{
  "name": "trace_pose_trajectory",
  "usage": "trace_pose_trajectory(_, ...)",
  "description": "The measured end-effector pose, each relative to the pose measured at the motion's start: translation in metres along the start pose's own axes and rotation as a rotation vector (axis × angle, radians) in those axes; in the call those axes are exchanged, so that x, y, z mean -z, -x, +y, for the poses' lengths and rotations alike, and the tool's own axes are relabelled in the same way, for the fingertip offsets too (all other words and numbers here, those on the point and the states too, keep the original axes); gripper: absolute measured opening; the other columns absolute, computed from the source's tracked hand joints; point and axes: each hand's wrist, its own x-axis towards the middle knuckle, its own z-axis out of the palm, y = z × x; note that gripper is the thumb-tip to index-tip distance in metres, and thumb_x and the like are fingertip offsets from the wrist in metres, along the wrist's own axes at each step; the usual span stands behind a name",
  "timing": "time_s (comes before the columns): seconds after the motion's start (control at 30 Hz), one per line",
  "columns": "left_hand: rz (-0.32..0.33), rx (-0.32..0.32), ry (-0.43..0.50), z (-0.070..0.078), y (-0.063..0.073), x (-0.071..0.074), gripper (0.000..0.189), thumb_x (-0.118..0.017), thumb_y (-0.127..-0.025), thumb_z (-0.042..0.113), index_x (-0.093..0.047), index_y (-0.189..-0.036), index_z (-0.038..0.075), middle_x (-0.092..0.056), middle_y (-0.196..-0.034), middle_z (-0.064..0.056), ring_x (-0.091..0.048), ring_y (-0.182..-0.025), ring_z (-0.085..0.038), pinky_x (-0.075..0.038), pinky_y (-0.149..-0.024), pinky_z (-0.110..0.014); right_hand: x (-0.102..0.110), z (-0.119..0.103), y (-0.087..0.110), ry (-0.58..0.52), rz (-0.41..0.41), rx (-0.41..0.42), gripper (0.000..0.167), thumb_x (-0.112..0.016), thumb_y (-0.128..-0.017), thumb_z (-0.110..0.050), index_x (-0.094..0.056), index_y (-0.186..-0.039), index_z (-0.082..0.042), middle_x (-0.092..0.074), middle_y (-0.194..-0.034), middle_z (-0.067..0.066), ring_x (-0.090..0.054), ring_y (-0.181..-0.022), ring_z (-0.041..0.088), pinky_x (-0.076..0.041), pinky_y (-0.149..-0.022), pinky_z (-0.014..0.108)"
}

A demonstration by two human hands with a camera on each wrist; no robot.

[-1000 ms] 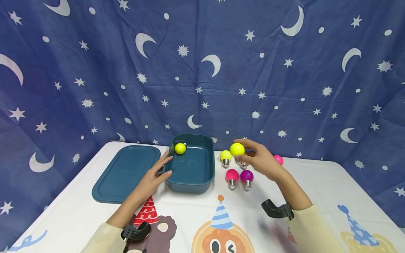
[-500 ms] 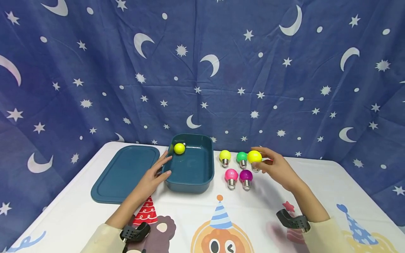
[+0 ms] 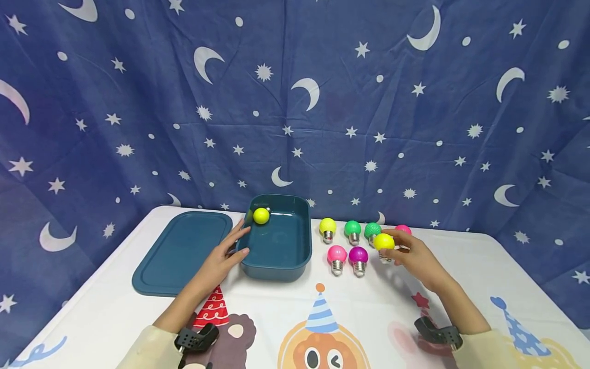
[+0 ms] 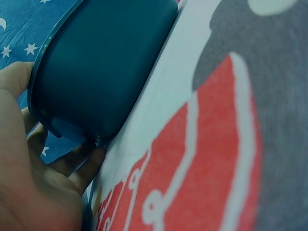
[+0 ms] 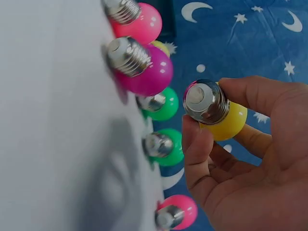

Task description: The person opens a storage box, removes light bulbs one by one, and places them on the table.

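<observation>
My right hand [image 3: 417,259] pinches a yellow light bulb [image 3: 384,242] just above the table. In the right wrist view, thumb and fingers hold this bulb [image 5: 233,120] near its silver screw base. My left hand [image 3: 223,261] rests its fairly straight, spread fingers against the left side of a dark teal box [image 3: 276,275]; up close, they touch its outer wall [image 4: 101,67] and rim. Inside the box's far left corner lies another yellow bulb [image 3: 261,216]. Beside the held bulb are a textured green bulb [image 3: 372,229] and a pink bulb [image 3: 403,229], partly hidden by my hand.
A flat teal lid [image 3: 184,251] lies left of the box. Right of the box are a yellow bulb [image 3: 328,225], a smooth green bulb [image 3: 352,228], a pink bulb [image 3: 337,253] and a purple bulb [image 3: 358,255]. A blue curtain [image 3: 295,128] hangs behind the table.
My right hand has carried the yellow bulb rightward along the row and lower, nearer the table's front. The two green bulbs now show. My left hand stays at the box.
</observation>
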Motion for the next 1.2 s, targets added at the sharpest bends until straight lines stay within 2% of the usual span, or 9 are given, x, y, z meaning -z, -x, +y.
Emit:
trace_pose_trajectory(0.2, -0.002, -0.001, 0.009, -0.001, 0.000, 0.001, 0.052, -0.054, -0.098, 0.015, -0.038, -0.147, 0.010, -0.013, -0.159, -0.004, -0.012, -0.143, -0.034, -0.023, -0.107, -0.059, -0.005, 0.020, -0.003, -0.018, -0.016, -0.044, 0.059, -0.070, -0.088, -0.025, -0.048, -0.139, -0.008, -0.052, -0.127, 0.019, -0.051, -0.112, 0.037, -0.051, -0.078, 0.034)
trace_pose_trajectory(0.47, -0.001, 0.003, 0.024, 0.000, 0.001, 0.002, 0.051, -0.054, -0.099, 0.017, -0.038, -0.147, 0.010, -0.013, -0.159, -0.003, -0.009, -0.144, -0.031, -0.019, -0.110, -0.058, -0.012, 0.034, -0.006, 0.033, -0.010, -0.100, 0.059, -0.071, -0.086, -0.026, -0.048, -0.139, -0.011, -0.051, -0.125, 0.020, -0.052, -0.104, 0.033, -0.053, -0.071, 0.033)
trace_pose_trajectory(0.7, -0.006, 0.003, 0.029, 0.000, 0.000, 0.001, 0.052, -0.054, -0.099, 0.018, -0.038, -0.147, 0.009, -0.013, -0.159, -0.004, -0.010, -0.144, -0.031, -0.019, -0.110, -0.057, -0.016, 0.038, -0.006, 0.037, 0.010, -0.127, 0.060, -0.071, -0.086, -0.025, -0.048, -0.139, -0.010, -0.051, -0.126, 0.020, -0.050, -0.107, 0.033, -0.053, -0.069, 0.031)
trace_pose_trajectory(1.0, -0.008, -0.020, 0.030, 0.000, -0.002, 0.000, 0.053, -0.053, -0.099, 0.019, -0.036, -0.147, 0.005, -0.012, -0.159, -0.007, -0.009, -0.144, -0.031, -0.018, -0.110, -0.058, -0.017, 0.035, -0.005, 0.043, 0.003, -0.112, 0.059, -0.071, -0.086, -0.024, -0.048, -0.139, -0.010, -0.052, -0.125, 0.020, -0.051, -0.108, 0.035, -0.053, -0.070, 0.032)
trace_pose_trajectory(1.2, -0.009, -0.008, 0.021, -0.001, -0.001, 0.000, 0.052, -0.053, -0.099, 0.018, -0.037, -0.148, 0.009, -0.012, -0.159, -0.007, -0.010, -0.144, -0.032, -0.018, -0.110, -0.057, -0.017, 0.037, -0.006, 0.048, -0.012, -0.129, 0.063, -0.072, -0.086, -0.028, -0.047, -0.141, -0.011, -0.052, -0.126, 0.020, -0.052, -0.106, 0.033, -0.053, -0.070, 0.031)
